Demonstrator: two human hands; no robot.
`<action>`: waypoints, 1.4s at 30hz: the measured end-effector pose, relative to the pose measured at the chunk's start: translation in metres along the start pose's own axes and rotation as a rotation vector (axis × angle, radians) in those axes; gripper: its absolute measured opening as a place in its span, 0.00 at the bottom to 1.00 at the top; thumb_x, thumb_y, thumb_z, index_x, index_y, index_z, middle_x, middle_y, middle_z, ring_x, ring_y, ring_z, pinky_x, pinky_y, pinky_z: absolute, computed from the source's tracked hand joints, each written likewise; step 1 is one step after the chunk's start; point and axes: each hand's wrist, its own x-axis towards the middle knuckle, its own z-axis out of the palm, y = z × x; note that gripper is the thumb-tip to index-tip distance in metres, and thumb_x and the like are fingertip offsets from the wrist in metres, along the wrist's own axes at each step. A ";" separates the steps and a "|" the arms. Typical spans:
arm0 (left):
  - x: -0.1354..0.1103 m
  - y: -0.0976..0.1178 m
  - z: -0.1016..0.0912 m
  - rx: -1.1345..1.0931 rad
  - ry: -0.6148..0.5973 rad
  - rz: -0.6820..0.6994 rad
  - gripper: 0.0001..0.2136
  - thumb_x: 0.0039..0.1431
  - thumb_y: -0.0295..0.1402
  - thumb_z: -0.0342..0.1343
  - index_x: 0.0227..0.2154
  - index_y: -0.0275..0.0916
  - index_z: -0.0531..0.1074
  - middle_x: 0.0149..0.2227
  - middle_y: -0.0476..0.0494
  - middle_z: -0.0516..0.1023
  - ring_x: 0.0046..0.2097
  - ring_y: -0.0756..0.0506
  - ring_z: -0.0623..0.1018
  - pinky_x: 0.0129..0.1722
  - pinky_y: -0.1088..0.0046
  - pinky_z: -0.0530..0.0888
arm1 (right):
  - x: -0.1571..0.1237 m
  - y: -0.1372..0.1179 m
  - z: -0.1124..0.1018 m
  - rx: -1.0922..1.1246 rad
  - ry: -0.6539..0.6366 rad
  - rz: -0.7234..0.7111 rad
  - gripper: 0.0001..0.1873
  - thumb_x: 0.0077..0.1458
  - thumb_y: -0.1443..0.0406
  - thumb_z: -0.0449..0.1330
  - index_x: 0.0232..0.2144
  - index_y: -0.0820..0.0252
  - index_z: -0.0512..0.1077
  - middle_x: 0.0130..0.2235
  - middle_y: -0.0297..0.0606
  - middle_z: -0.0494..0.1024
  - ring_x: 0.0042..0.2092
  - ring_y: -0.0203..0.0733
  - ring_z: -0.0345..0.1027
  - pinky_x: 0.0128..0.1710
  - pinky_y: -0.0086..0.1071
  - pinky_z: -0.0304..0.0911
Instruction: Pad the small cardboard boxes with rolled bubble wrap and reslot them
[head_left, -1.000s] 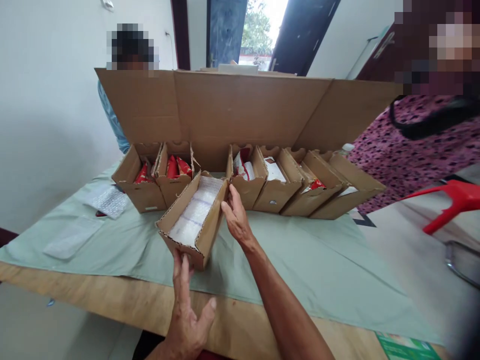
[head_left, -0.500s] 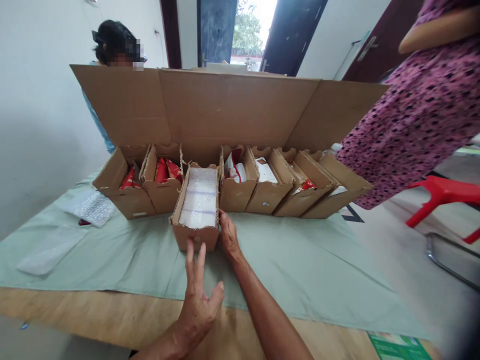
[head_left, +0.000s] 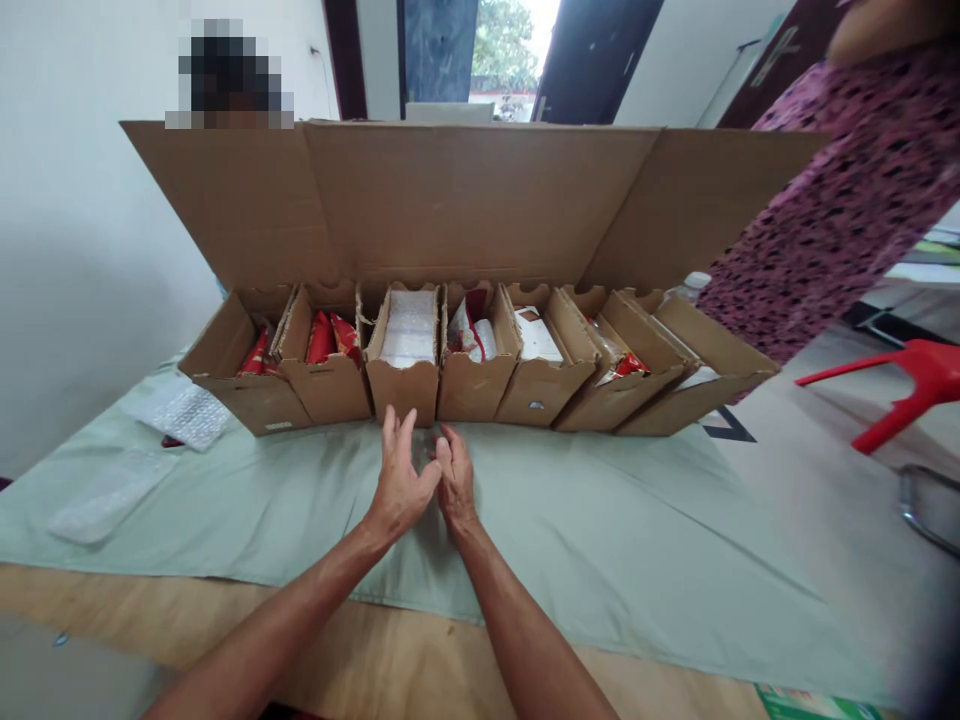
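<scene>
A narrow cardboard box holding a bubble-wrapped pack stands in a row of similar open boxes. My left hand is at its front face, fingers stretched out, with the fingertips at the lower part of the cardboard. Beside it, my right hand is near the box's lower right corner, its fingers extended and grasping nothing. The two thumbs are close together. To the left is a box with red packets; to the right, a box contains a red and white packet.
A tall folded cardboard panel stands behind the row. Bubble wrap and a clear plastic bag lie on the green cloth at left. One person is behind the panel; another in a patterned pink dress stands at right, near a red stool.
The box with the bubble-wrapped pack has moved back, away from me, into line with the row. Both hands have moved forward with it, and my right hand has left its side.
</scene>
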 end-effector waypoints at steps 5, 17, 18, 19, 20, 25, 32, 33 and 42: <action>-0.054 -0.034 -0.053 0.144 -0.023 -0.066 0.24 0.58 0.29 0.55 0.59 0.40 0.70 0.72 0.33 0.55 0.71 0.33 0.60 0.64 0.44 0.66 | -0.001 -0.039 -0.001 -0.014 -0.070 -0.030 0.23 0.64 0.52 0.50 0.47 0.60 0.75 0.46 0.48 0.82 0.49 0.49 0.75 0.54 0.45 0.67; -0.088 -0.048 -0.104 0.111 0.088 -0.156 0.15 0.62 0.32 0.52 0.50 0.41 0.77 0.67 0.33 0.65 0.64 0.31 0.70 0.32 0.66 0.81 | 0.079 -0.199 0.113 -0.876 -0.501 -0.331 0.15 0.62 0.66 0.56 0.48 0.56 0.78 0.38 0.45 0.84 0.41 0.55 0.78 0.42 0.40 0.66; -0.089 -0.048 -0.110 0.094 0.105 -0.182 0.15 0.62 0.33 0.53 0.50 0.41 0.77 0.67 0.33 0.65 0.63 0.31 0.71 0.27 0.70 0.79 | 0.073 -0.200 0.112 -0.885 -0.499 -0.333 0.13 0.63 0.65 0.55 0.44 0.55 0.79 0.37 0.46 0.84 0.41 0.56 0.79 0.41 0.40 0.66; -0.091 -0.048 -0.117 0.080 0.128 -0.203 0.16 0.62 0.35 0.53 0.50 0.41 0.77 0.67 0.33 0.65 0.62 0.32 0.72 0.24 0.73 0.77 | 0.062 -0.201 0.107 -0.880 -0.499 -0.340 0.12 0.63 0.65 0.55 0.43 0.55 0.79 0.36 0.45 0.84 0.39 0.56 0.79 0.39 0.40 0.65; -0.092 -0.048 -0.124 0.071 0.156 -0.221 0.16 0.62 0.36 0.54 0.50 0.41 0.76 0.66 0.33 0.66 0.62 0.32 0.72 0.22 0.74 0.76 | 0.047 -0.201 0.098 -0.870 -0.500 -0.352 0.12 0.64 0.64 0.55 0.42 0.55 0.79 0.35 0.45 0.84 0.37 0.55 0.79 0.38 0.39 0.65; -0.106 -0.049 -0.153 0.051 0.267 -0.344 0.25 0.61 0.40 0.57 0.61 0.41 0.68 0.65 0.32 0.68 0.61 0.32 0.73 0.32 0.69 0.79 | -0.041 -0.201 0.012 -0.635 -0.551 -0.419 0.12 0.67 0.62 0.53 0.40 0.50 0.77 0.31 0.35 0.84 0.30 0.43 0.78 0.31 0.31 0.65; -0.116 -0.038 -0.144 -0.074 0.186 -0.264 0.34 0.61 0.38 0.59 0.68 0.43 0.57 0.68 0.33 0.63 0.63 0.34 0.71 0.62 0.48 0.70 | -0.074 -0.168 -0.133 -0.500 -0.230 -0.229 0.10 0.61 0.58 0.62 0.44 0.47 0.78 0.38 0.38 0.85 0.36 0.47 0.81 0.34 0.37 0.76; -0.115 -0.035 -0.141 -0.096 0.172 -0.238 0.35 0.60 0.38 0.59 0.69 0.44 0.55 0.69 0.32 0.62 0.65 0.33 0.70 0.63 0.48 0.69 | -0.076 -0.159 -0.147 -0.460 -0.147 -0.196 0.15 0.61 0.58 0.62 0.50 0.47 0.76 0.43 0.40 0.85 0.40 0.48 0.81 0.36 0.38 0.77; -0.093 -0.018 -0.136 -0.264 0.029 -0.328 0.37 0.57 0.42 0.62 0.68 0.45 0.55 0.70 0.35 0.61 0.71 0.32 0.61 0.59 0.54 0.75 | -0.124 -0.098 -0.114 -0.356 -0.322 -0.091 0.44 0.51 0.51 0.69 0.66 0.53 0.63 0.63 0.52 0.72 0.60 0.64 0.70 0.55 0.57 0.71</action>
